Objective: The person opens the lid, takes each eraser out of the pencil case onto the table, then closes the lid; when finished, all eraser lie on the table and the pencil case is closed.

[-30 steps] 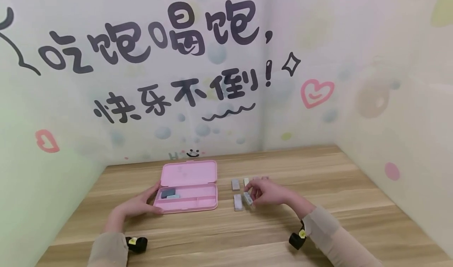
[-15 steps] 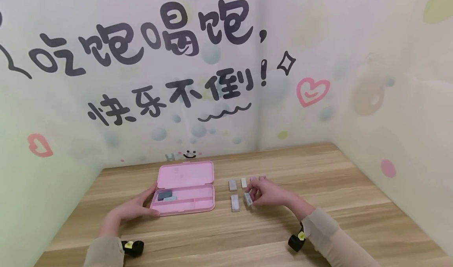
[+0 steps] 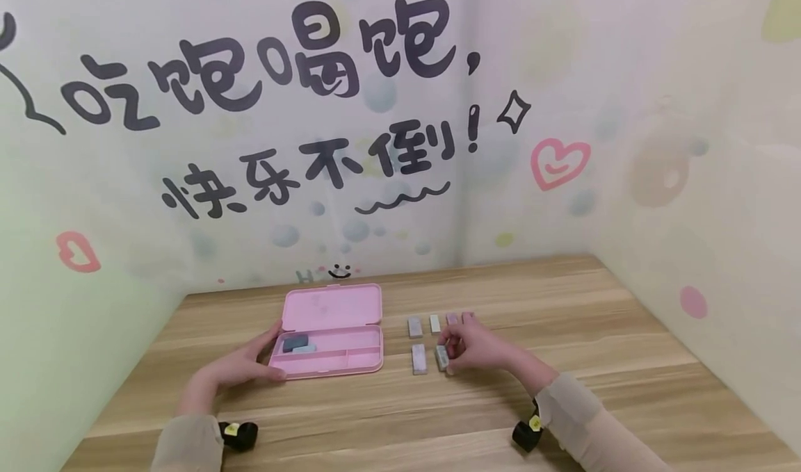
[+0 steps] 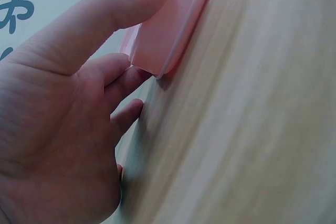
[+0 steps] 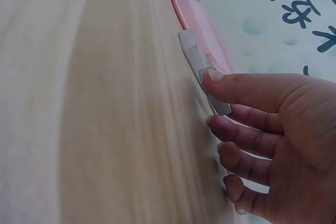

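Observation:
An open pink pencil case [image 3: 332,370] lies on the table with its lid tipped back. My left hand [image 3: 240,362] holds its left end, thumb at the front edge and fingers toward the back corner. A dark block [image 3: 295,343] and a pale blue-grey block [image 3: 304,348] lie in its rear compartment. Right of the case, my right hand [image 3: 472,345] pinches a small grey rectangular block [image 3: 441,358] between thumb and fingers. That block [image 5: 216,100] is close over the table in the right wrist view. A pale lilac-grey block [image 3: 418,359] lies just left of it.
Behind the right hand runs a row of small blocks: a grey one [image 3: 415,327], a whitish one [image 3: 434,324] and two pinkish ones, one a mauve block [image 3: 452,318]. A printed wall [image 3: 532,215] closes off the back of the wooden table [image 3: 375,423].
The block in my right hand has shifted slightly right, away from the lilac-grey block, and turned straighter. My left hand stays at the case. The head view has swayed a little.

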`<state>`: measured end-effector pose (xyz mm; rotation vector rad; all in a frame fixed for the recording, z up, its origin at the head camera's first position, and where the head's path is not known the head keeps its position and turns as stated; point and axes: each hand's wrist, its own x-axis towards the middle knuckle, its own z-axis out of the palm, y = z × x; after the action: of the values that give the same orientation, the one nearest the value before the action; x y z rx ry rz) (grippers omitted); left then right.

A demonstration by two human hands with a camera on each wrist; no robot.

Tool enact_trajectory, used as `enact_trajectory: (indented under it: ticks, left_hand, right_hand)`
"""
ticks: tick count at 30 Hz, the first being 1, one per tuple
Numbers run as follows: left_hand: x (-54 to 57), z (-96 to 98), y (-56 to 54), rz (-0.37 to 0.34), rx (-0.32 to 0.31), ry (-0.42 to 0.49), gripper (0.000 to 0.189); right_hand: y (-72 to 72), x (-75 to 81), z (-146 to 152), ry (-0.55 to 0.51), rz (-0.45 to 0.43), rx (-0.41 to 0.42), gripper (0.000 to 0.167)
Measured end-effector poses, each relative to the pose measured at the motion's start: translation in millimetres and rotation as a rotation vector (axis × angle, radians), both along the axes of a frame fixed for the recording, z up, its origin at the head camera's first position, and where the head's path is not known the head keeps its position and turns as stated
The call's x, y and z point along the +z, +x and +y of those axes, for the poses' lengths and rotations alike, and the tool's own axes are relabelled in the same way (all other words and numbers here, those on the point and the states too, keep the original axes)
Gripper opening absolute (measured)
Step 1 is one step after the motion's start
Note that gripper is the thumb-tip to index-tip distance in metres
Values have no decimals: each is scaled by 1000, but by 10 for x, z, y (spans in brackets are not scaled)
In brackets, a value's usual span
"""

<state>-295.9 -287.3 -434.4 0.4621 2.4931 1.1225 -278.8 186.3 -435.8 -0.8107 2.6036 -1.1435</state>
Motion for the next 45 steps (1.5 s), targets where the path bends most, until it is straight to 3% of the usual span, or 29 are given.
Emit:
enact_trajectory:
  ticks: [31, 37, 45]
  left_hand:
    - [20, 14, 14, 1, 8, -16, 111]
    - [29, 29, 18, -5, 7, -15, 111]
    - [47, 38, 41, -14, 14, 4, 111]
  right_hand:
    - [0, -69, -22, 32, 18, -57, 36]
    - [2, 21, 3, 49, -6, -35, 38]
    - [-183, 317, -239, 152, 96, 77, 34]
